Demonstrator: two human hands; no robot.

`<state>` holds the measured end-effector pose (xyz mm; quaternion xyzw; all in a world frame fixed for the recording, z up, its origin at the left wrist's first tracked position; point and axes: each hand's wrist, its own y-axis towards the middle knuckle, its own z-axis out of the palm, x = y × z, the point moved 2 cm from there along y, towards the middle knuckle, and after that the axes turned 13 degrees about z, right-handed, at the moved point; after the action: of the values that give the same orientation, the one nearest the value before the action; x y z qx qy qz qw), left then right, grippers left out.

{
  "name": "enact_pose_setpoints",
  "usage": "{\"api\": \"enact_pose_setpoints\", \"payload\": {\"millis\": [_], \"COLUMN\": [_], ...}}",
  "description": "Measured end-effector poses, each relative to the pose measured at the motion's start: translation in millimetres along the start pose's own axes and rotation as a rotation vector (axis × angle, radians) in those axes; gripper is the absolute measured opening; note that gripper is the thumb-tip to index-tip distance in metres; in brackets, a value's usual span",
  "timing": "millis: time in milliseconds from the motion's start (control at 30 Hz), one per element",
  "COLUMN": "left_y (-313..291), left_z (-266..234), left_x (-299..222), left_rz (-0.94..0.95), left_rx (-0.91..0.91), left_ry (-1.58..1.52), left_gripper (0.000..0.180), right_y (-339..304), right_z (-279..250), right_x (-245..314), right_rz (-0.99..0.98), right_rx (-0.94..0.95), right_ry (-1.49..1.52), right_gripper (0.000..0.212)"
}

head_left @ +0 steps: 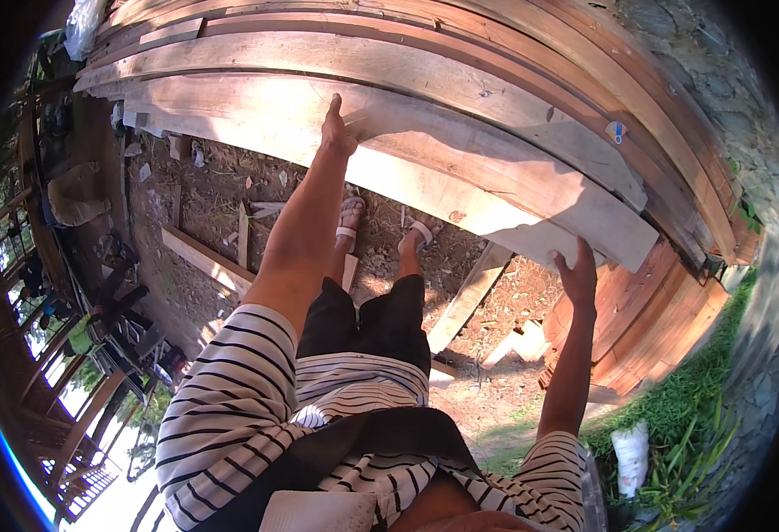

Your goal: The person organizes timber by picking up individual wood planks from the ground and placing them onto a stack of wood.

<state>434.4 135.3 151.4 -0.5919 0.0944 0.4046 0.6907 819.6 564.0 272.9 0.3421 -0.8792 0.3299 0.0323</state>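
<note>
A long, wide wooden plank (pixel 230 111) runs across in front of me, partly sunlit and partly in my shadow. My left hand (pixel 339 129) is over the left-middle part of its face, one digit stretched away from me; the other fingers hardly show. Near the plank's right end, at its near edge, is my right hand (pixel 577 270), with thumb and fingers apart. I see nothing held in either hand. Whether the hands touch the wood I cannot tell. Another plank (pixel 389 71) lies just beyond, with a ragged right end.
Stacked reddish boards (pixel 655 177) extend behind the planks, with a small blue-and-white item (pixel 617 132) on them. More boards (pixel 633 310) are piled lower right, beside grass (pixel 664 417) and a stone wall (pixel 762 124). Loose timber (pixel 469 297) lies on the littered dirt near my sandalled feet (pixel 420 235).
</note>
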Motion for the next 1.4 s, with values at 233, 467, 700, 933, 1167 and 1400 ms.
{"api": "enact_pose_setpoints", "payload": {"millis": [233, 467, 700, 933, 1167, 1400], "left_y": [-30, -155, -183, -43, 168, 281], "left_z": [-40, -231, -335, -305, -312, -380], "left_x": [14, 17, -48, -135, -258, -364], "left_rz": [0.188, -0.163, -0.133, -0.007, 0.023, -0.05], "left_rx": [-0.161, -0.174, -0.355, -0.308, -0.324, -0.492], "left_ry": [0.245, 0.195, 0.14, -0.169, -0.333, -0.176], "left_gripper": [0.082, 0.097, 0.084, 0.093, 0.119, 0.114], "right_y": [-74, -93, -48, 8, 38, 76], "right_z": [150, 164, 197, 226, 323, 392], "right_x": [55, 143, 144, 251, 406, 605], "right_rz": [0.073, 0.158, 0.349, 0.652, 0.999, 0.85], "right_rx": [0.261, 0.503, 0.794, 0.662, 0.469, 0.423], "right_ry": [0.141, 0.253, 1.091, 1.542, 1.821, 1.973], "right_gripper": [0.078, 0.075, 0.056, 0.069, 0.098, 0.094]}}
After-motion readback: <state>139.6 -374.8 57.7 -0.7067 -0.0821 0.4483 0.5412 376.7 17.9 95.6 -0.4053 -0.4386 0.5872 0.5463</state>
